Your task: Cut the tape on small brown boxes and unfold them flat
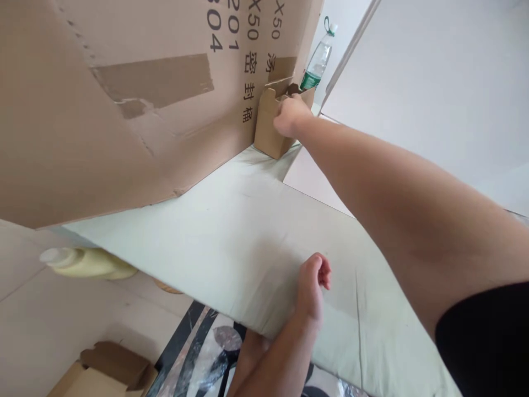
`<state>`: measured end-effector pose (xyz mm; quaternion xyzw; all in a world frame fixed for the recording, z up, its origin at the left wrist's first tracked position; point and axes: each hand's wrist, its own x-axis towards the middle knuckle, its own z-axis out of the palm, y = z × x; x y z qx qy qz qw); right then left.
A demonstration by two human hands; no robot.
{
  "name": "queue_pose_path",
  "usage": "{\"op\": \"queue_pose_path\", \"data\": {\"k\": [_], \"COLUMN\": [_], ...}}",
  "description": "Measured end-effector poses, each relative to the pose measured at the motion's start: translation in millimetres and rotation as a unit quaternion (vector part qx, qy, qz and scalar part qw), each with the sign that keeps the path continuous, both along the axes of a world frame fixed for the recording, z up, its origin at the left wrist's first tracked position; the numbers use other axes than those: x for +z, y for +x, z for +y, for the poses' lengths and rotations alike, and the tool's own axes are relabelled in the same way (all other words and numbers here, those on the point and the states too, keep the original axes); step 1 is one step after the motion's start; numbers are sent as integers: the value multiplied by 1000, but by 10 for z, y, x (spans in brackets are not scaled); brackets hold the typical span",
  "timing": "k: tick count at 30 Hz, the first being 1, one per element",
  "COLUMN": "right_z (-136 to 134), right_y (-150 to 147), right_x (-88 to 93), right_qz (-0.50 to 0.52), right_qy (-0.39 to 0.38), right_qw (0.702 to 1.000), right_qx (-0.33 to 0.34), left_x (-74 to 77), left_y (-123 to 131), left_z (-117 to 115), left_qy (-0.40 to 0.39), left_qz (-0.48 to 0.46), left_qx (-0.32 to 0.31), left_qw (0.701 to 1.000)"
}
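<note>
At the back of the table, my right hand (291,116) reaches into the top of a small open cardboard box (270,129). Its fingers are closed together at the box's opening. A thin, clear edge shows by the fingertips, too small to name. Inside the box, a dark brown shape shows behind the hand. My left hand (312,286) rests on the pale green table cover (231,220) near the front edge, fingers curled in, with nothing seen in them.
A large printed carton (165,138) stands along the left. Behind the small box is a green-labelled plastic bottle (318,63). Below the table's left edge are a yellowish bottle with a white cap (95,263) and an open cardboard box (115,366).
</note>
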<state>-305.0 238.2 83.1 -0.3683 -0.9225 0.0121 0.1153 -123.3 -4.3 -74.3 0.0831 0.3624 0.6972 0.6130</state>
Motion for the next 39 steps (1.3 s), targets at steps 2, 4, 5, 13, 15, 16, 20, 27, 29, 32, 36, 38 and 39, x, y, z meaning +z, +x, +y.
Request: {"op": "queue_pose_path", "data": {"k": [2,4,5,13,15,16,20,27,29,32,36,38,39], "right_z": [6,-61,-115,-980,-1253,-1369,-1667,-1971,-2011,-1972,-1872,-1861,-1866], "right_y": [42,93,113,690,1121,1371,2441,3992,4238,4396,4328,4241,4195], "right_x": [19,19,18,-38,-89,-114,-191,-291,-343,-454,-652,-787,-864], "right_qz": [-23,-42,-49,-38,-27,-6,102,184,194,210,275,291,298], "right_qy": [5,11,12,18,34,47,122,167,148,110,30,-12,-32], "right_qw": [999,998,998,996,988,985,972,966,969,971,960,956,953], "right_qx": [-28,-38,-31,78,147,164,171,77,33,-9,-37,-40,-48], "left_x": [4,21,32,106,108,107,77,-58,-61,-18,44,54,54], "left_y": [6,9,9,45,72,86,155,340,352,342,338,346,354], "left_z": [-9,-30,-45,-99,-92,-90,-100,-107,-61,22,67,67,68], "left_qy": [10,15,19,5,15,22,46,33,65,70,61,59,58], "left_qz": [31,75,104,398,460,485,573,661,669,698,730,736,734], "left_qx": [-4,-21,-33,-142,-147,-148,-159,-156,-163,-189,-205,-201,-195], "left_qw": [999,997,994,906,876,862,802,733,723,687,649,644,648]}}
